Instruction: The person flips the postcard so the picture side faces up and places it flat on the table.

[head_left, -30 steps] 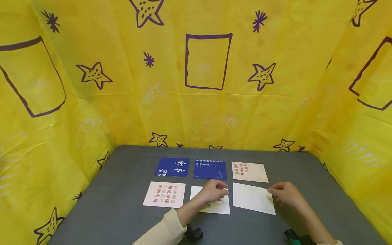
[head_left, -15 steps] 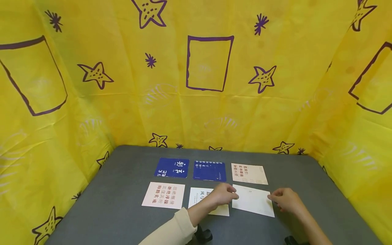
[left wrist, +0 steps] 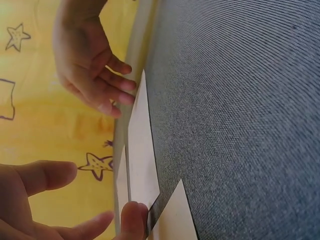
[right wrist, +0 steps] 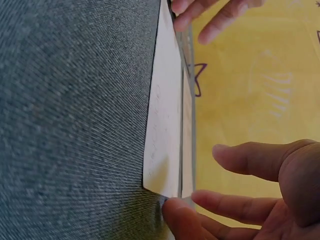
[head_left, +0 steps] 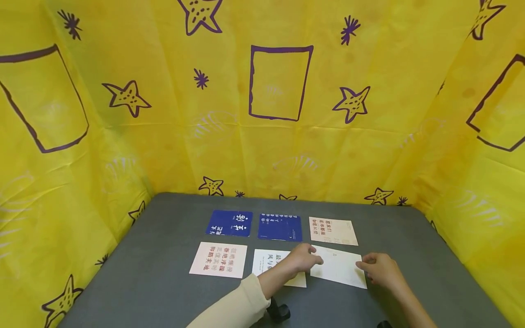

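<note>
A mostly plain white card (head_left: 338, 266) lies slightly askew between my two hands, with a small faint mark near its top. My left hand (head_left: 303, 258) is at its left edge, thumb and fingers spread apart in the left wrist view. At the opposite edge is my right hand (head_left: 379, 268); in the right wrist view a fingertip (right wrist: 180, 215) comes right to the card's corner, with the thumb held off. Under my left forearm lies a white card with dark characters (head_left: 262, 264), partly hidden.
Behind, in a row, lie two blue cards (head_left: 229, 223) (head_left: 280, 227) and a cream card with reddish characters (head_left: 333, 231). A pinkish card (head_left: 218, 259) lies at the front left. Yellow patterned cloth (head_left: 279, 150) surrounds the grey table (head_left: 135, 282) at the back and sides.
My left hand has moved right, from over the dark-lettered card to the plain card's left edge. My right hand has stayed by the right edge, shifting slightly.
</note>
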Available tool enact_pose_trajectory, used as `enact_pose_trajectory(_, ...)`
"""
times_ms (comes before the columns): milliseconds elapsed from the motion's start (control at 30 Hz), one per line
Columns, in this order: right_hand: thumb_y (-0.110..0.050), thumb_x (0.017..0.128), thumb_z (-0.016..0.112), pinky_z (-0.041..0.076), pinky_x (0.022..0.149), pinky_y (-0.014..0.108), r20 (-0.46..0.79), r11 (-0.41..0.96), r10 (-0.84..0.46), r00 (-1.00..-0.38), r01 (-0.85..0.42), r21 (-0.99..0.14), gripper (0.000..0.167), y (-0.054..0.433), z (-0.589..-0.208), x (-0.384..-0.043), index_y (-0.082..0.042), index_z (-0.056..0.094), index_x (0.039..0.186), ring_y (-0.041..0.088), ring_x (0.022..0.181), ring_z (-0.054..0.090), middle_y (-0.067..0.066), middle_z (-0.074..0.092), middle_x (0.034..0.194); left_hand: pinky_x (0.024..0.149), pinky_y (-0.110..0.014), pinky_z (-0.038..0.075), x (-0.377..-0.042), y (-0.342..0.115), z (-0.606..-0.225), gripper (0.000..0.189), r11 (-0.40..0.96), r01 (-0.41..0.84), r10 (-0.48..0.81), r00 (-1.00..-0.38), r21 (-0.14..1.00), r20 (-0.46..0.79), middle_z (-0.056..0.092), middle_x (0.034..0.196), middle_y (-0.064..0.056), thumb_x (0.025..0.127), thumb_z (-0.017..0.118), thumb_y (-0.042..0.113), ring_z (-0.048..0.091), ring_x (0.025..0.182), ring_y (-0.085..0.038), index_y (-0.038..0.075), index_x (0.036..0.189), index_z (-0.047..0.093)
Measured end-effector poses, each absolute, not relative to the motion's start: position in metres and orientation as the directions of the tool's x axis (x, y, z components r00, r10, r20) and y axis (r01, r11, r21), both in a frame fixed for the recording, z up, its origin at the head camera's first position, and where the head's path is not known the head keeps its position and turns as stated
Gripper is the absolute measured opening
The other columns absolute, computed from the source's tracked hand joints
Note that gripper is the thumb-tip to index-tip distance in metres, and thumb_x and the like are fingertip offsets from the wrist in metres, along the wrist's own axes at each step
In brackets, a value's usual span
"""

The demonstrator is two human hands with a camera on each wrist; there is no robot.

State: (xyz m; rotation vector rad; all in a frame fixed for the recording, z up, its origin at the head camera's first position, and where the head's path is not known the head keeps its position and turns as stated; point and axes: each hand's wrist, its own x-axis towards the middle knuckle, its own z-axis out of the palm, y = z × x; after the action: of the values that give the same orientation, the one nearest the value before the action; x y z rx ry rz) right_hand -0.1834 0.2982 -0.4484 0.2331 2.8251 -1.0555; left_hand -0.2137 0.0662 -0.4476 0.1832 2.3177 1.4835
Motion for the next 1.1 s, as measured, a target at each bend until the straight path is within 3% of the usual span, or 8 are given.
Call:
enact_pose_trajectory(200,-0.016,0.087,0.068,0.053,0.052,0.031,-0.149,0.708,0.135,-0.98,0.201,-0.677,0.033,0.298,-0.453,-0.183,0.012,0.064,0.104,0.015,0.057,0.061,0.009,0.07,0.077,0.047,-0.016,0.036,-0.216,0.069,-0.45,0.042,0.361,-0.156,0.309,-0.91,0.919,-0.276,0.049,0.068,-0.002,0.082,0.068,0.006,0.038,0.046,-0.006,-0.011,0.119,0.059)
enact_pose_trajectory(467,-0.011,0.084,0.07,0.054,0.053,0.03,-0.17,0.639,0.176,-0.969,0.244,-0.729,0.028,0.301,-0.458,-0.186,0.011,0.066,0.101,0.015,0.06,0.062,0.005,0.067,0.071,0.045,-0.014,0.039,-0.224,0.066,-0.45,0.038,0.341,-0.233,0.291,-0.895,0.911,-0.337,0.058,0.082,-0.006,0.083,0.067,0.007,0.047,0.058,-0.01,-0.01,0.116,0.059)
enact_pose_trajectory(600,-0.009,0.079,0.073,0.054,0.053,0.03,-0.182,0.645,0.183,-0.966,0.257,-0.72,0.026,0.301,-0.458,-0.186,0.011,0.068,0.096,0.014,0.06,0.059,0.003,0.065,0.068,0.044,-0.013,0.039,-0.226,0.065,-0.451,0.018,0.348,-0.264,0.273,-0.889,0.9,-0.366,0.054,0.071,-0.003,0.083,0.067,0.006,0.048,0.055,-0.008,-0.007,0.096,0.065)
enact_pose_trajectory(733,-0.009,0.077,0.074,0.053,0.053,0.029,-0.184,0.657,0.181,-0.966,0.258,-0.709,0.025,0.301,-0.458,-0.187,0.011,0.069,0.093,0.015,0.059,0.058,0.003,0.062,0.066,0.047,-0.013,0.042,-0.231,0.063,-0.451,0.011,0.349,-0.321,0.264,-0.868,0.88,-0.421,0.057,0.073,-0.003,0.084,0.068,0.008,0.051,0.057,-0.008,-0.003,0.086,0.066)
enact_pose_trajectory(967,-0.009,0.077,0.072,0.051,0.052,0.029,-0.186,0.671,0.177,-0.966,0.257,-0.696,0.025,0.299,-0.458,-0.187,0.011,0.069,0.093,0.015,0.057,0.056,0.003,0.061,0.064,0.051,-0.013,0.047,-0.236,0.062,-0.452,0.012,0.317,-0.333,0.283,-0.86,0.888,-0.424,0.06,0.079,-0.005,0.085,0.067,0.004,0.052,0.061,-0.009,-0.005,0.094,0.068)
enact_pose_trajectory(1100,-0.007,0.076,0.071,0.05,0.051,0.028,-0.178,0.666,0.176,-0.968,0.25,-0.702,0.024,0.299,-0.459,-0.186,0.011,0.07,0.092,0.014,0.055,0.056,0.002,0.059,0.061,0.06,-0.021,0.056,-0.236,0.064,-0.455,0.022,0.279,-0.305,0.299,-0.874,0.911,-0.384,0.061,0.082,-0.006,0.082,0.066,-0.005,0.055,0.062,-0.01,-0.007,0.104,0.067)
